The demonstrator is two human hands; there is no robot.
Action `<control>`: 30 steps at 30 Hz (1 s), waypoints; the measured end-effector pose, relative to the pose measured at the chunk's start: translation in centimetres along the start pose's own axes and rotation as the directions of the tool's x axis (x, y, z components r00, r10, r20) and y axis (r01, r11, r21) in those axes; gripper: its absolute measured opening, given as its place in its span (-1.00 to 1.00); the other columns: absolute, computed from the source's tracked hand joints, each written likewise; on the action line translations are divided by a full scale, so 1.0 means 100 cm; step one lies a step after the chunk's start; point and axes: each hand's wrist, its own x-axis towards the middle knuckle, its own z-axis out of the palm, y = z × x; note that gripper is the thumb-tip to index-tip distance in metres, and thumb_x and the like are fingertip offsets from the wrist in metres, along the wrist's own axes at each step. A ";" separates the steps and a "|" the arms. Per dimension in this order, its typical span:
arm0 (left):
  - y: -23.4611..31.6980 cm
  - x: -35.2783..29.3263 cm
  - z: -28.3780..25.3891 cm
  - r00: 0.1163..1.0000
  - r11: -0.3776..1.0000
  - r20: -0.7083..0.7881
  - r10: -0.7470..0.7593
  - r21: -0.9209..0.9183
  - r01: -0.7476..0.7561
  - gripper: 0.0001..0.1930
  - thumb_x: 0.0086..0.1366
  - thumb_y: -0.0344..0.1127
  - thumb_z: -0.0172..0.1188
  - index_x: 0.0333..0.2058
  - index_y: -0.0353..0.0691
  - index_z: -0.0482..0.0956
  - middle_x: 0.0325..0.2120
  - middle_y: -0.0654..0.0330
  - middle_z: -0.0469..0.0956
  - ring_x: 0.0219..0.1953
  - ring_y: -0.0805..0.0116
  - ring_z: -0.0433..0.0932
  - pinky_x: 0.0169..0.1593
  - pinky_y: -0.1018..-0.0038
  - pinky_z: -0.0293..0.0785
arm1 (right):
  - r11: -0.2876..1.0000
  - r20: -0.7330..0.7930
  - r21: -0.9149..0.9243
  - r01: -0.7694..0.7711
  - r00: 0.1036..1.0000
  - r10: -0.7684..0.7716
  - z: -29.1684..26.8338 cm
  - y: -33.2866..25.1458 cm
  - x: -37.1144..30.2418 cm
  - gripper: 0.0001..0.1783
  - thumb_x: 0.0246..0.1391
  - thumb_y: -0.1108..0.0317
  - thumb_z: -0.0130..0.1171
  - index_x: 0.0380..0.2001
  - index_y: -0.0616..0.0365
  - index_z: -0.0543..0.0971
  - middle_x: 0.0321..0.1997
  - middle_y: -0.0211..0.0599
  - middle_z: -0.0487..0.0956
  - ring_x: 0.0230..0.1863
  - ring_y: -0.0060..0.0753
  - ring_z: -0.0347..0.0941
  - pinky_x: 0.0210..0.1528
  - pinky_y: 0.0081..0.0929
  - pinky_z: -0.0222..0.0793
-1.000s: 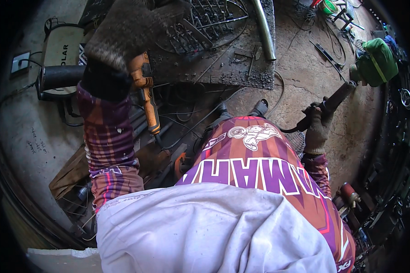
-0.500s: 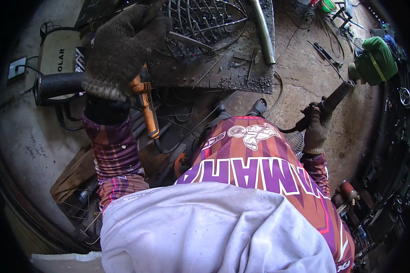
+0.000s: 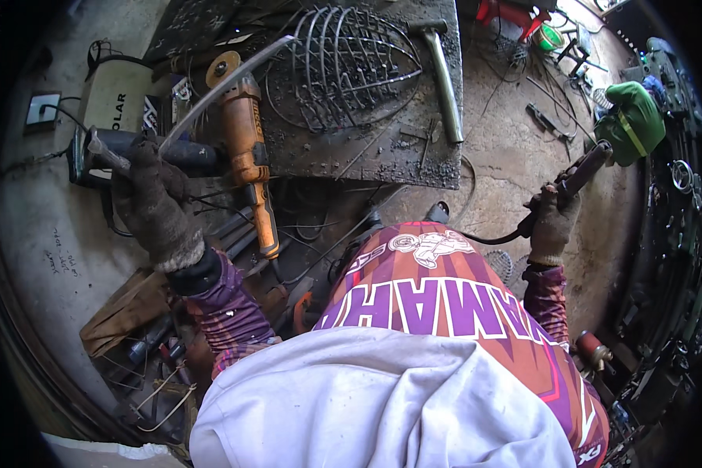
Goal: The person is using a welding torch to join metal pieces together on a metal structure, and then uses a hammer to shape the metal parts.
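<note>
My left hand (image 3: 154, 204), in a dark knitted glove, is closed around a long thin metal strip (image 3: 225, 87). One end of the strip reaches over the workbench toward the wire grille (image 3: 355, 66); a short grey end shows on the other side of my fist. Behind this hand lies a dark cylinder (image 3: 191, 154). My right hand (image 3: 552, 222), also gloved, grips a dark electrode holder (image 3: 585, 170) low on the right, its cable trailing toward my legs. An orange angle grinder (image 3: 247, 140) with a disc rests at the bench edge, right of my left hand.
A steel hammer (image 3: 446, 90) lies on the dirty metal workbench (image 3: 413, 160) right of the grille. The welding machine (image 3: 121, 97) stands at left. A green cloth bundle (image 3: 639, 121) and a red canister (image 3: 593, 347) are at right. Cables and scrap crowd the floor beneath the bench.
My left hand has drawn back from over the bench toward me, uncovering the grinder and more of the strip. My right hand still grips the electrode holder in nearly the same place.
</note>
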 end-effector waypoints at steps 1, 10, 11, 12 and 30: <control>-0.003 0.000 -0.002 1.000 1.000 -0.015 0.007 -0.008 -0.007 -0.80 0.39 -0.21 0.30 -0.27 -0.24 0.63 -0.72 0.43 0.32 -0.75 0.64 0.23 -0.64 0.60 0.11 | 0.999 -0.010 -0.051 0.005 1.000 -0.005 0.005 -0.010 0.007 -0.57 0.30 0.25 0.27 0.08 0.17 0.35 -0.25 -0.36 0.52 -0.32 -0.53 0.52 -0.29 -0.37 0.63; -0.062 -0.032 0.028 0.984 0.952 0.064 0.166 0.249 -0.177 -0.75 0.41 -0.13 0.31 -0.24 -0.22 0.66 -0.52 0.37 0.51 -0.46 0.61 0.42 -0.35 0.51 0.40 | 0.989 0.104 -0.016 0.146 0.984 -0.144 0.027 -0.083 0.098 -0.65 0.39 0.09 0.14 0.03 0.11 0.50 -0.26 -0.47 0.55 -0.33 -0.62 0.46 -0.26 -0.60 0.44; -0.065 -0.040 0.037 0.980 0.917 0.043 0.193 0.349 -0.195 -0.75 0.41 -0.14 0.29 -0.18 -0.23 0.66 -0.47 0.30 0.55 -0.43 0.55 0.48 -0.30 0.47 0.44 | 0.990 0.143 -0.070 0.125 0.983 -0.114 0.023 -0.083 0.109 -0.60 0.37 0.01 0.17 -0.01 0.12 0.53 -0.28 -0.48 0.55 -0.31 -0.63 0.47 -0.23 -0.60 0.44; -0.068 -0.045 0.042 0.975 0.872 0.022 0.220 0.445 -0.207 -0.74 0.42 -0.15 0.27 -0.13 -0.24 0.67 -0.42 0.22 0.59 -0.39 0.48 0.53 -0.24 0.43 0.48 | 0.984 0.107 0.000 0.176 0.979 -0.175 0.036 -0.088 0.112 -0.59 0.39 -0.03 0.11 -0.07 0.11 0.55 -0.28 -0.46 0.56 -0.31 -0.62 0.47 -0.25 -0.61 0.44; -0.046 -0.012 -0.022 0.955 0.888 -0.073 -0.288 0.352 0.295 -0.69 0.34 -0.07 0.35 -0.19 -0.21 0.65 -0.43 0.37 0.53 -0.38 0.53 0.46 -0.29 0.46 0.40 | 0.993 0.244 0.069 0.095 0.964 -0.109 0.045 -0.082 0.221 -0.53 0.39 -0.07 0.07 0.02 0.13 0.50 -0.20 -0.38 0.58 -0.31 -0.53 0.56 -0.29 -0.50 0.63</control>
